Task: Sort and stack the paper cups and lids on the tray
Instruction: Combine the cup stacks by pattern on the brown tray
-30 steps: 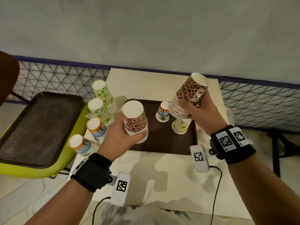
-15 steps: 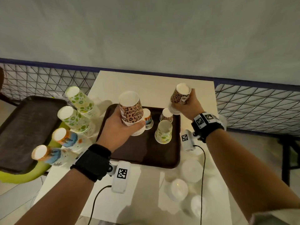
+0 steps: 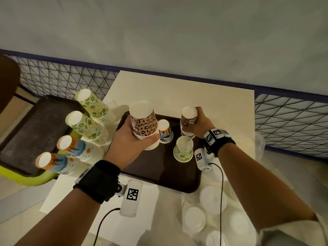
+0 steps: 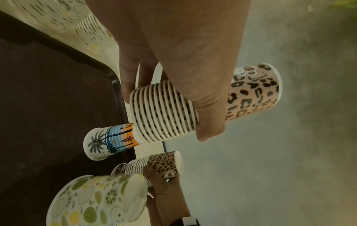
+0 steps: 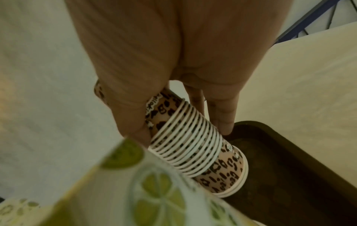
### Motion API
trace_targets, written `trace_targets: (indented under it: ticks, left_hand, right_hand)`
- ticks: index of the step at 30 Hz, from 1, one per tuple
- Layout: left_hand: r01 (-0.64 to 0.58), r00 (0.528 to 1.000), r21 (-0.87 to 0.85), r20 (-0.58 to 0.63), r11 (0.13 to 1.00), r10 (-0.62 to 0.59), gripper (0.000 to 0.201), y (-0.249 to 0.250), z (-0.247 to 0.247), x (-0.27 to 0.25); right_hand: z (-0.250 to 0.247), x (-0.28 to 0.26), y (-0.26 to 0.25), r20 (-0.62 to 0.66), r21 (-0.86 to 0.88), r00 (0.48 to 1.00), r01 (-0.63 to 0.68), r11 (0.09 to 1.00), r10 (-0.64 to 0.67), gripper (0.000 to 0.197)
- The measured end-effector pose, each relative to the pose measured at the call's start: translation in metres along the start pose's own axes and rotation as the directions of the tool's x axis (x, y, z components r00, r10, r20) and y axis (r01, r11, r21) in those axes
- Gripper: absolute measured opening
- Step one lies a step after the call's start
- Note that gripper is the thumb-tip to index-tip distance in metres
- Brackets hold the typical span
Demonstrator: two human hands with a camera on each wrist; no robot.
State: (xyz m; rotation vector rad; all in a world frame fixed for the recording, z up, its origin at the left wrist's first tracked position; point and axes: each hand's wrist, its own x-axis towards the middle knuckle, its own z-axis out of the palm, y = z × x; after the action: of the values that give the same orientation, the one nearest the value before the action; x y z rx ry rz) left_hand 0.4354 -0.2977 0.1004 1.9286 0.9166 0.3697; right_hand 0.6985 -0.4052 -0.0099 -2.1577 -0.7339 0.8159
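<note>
We see the left hand [image 3: 132,144] wrapped around a stack of upside-down leopard-print cups [image 3: 144,124], fingers [image 4: 131,71] curled round the far side and thumb across the near side, holding it over the left part of the brown tray [image 3: 159,173]; from the head view we cannot tell whether its rims touch the tray. The right hand [image 3: 199,124] grips a second leopard-print stack [image 3: 189,119] at the tray's far right corner, fingers curled round the nested rims. In the right wrist view that stack [image 5: 195,146] leans, and its lowest rim looks to meet the tray floor.

Between the 2 held stacks, 1 upside-down palm-tree cup [image 3: 165,131] stands on the tray, just beside the left hand's stack. An upside-down lime-print cup [image 3: 183,148] stands on the tray near the right wrist, apart from the palm-tree cup.

On the cream counter [image 3: 177,93], left of the tray, we see 4 more stacks of upside-down cups in a row: 2 lime-print stacks [image 3: 94,106] toward the back and 2 palm-tree stacks [image 3: 74,147] toward the front. Several white lids [image 3: 213,199] lie at the counter's near right corner. Left of the counter, a second dark tray [image 3: 35,130] rests on a lime-green chair [image 3: 30,180].
</note>
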Motion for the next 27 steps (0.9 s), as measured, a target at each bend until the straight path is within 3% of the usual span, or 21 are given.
trace_targets:
  ticks: [10, 13, 14, 16, 18, 19, 21, 24, 27]
  left_hand:
    - [-0.014, 1.000, -0.010, 0.026, 1.000, 0.014, 0.066, -0.001, 0.006, 0.005]
    - [-0.017, 0.999, -0.002, 0.043, 1.000, 0.017, 0.063, 0.003, 0.004, 0.004]
    - [-0.020, 0.999, 0.000, 0.049, 1.000, 0.020, 0.064, 0.004, 0.004, 0.005]
    - [-0.037, 0.997, 0.007, 0.061, 0.999, 0.037, 0.064, 0.007, 0.005, 0.007]
    - [-0.058, 0.996, 0.016, 0.072, 0.998, 0.057, 0.063, 0.011, 0.006, 0.007]
    - [-0.066, 0.995, 0.016, 0.076, 0.998, 0.065, 0.061, 0.013, 0.007, 0.007]
    - [-0.077, 0.993, 0.001, 0.090, 0.997, 0.077, 0.062, 0.018, 0.009, 0.007]
    - [-0.099, 0.988, -0.007, 0.119, 0.995, 0.099, 0.067, 0.020, 0.011, 0.012]
    - [-0.119, 0.984, 0.009, 0.135, 0.993, 0.117, 0.068, 0.019, 0.011, 0.012]
  right_hand:
    - [-0.008, -0.007, 0.010, 0.060, 0.000, 0.995, -0.078, 0.997, 0.078, 0.090]
    - [-0.026, -0.031, -0.009, -0.102, 0.056, 0.995, 0.004, 0.998, 0.002, 0.081]
    - [-0.032, -0.042, -0.017, -0.211, 0.041, 0.975, 0.081, 0.996, -0.071, 0.075]
    - [-0.037, -0.066, -0.038, -0.410, -0.032, 0.882, 0.240, 0.970, -0.231, 0.063]
    - [-0.035, -0.093, -0.062, -0.497, -0.048, 0.796, 0.372, 0.927, -0.345, 0.053]
    - [-0.031, -0.105, -0.075, -0.485, -0.030, 0.787, 0.420, 0.907, -0.381, 0.049]
    - [-0.019, -0.125, -0.094, -0.374, 0.027, 0.827, 0.462, 0.886, -0.420, 0.049]
    - [0.004, -0.132, -0.104, -0.162, 0.105, 0.893, 0.438, 0.893, -0.419, 0.064]
    - [0.015, -0.129, -0.106, -0.045, 0.237, 0.919, 0.391, 0.889, -0.392, 0.067]
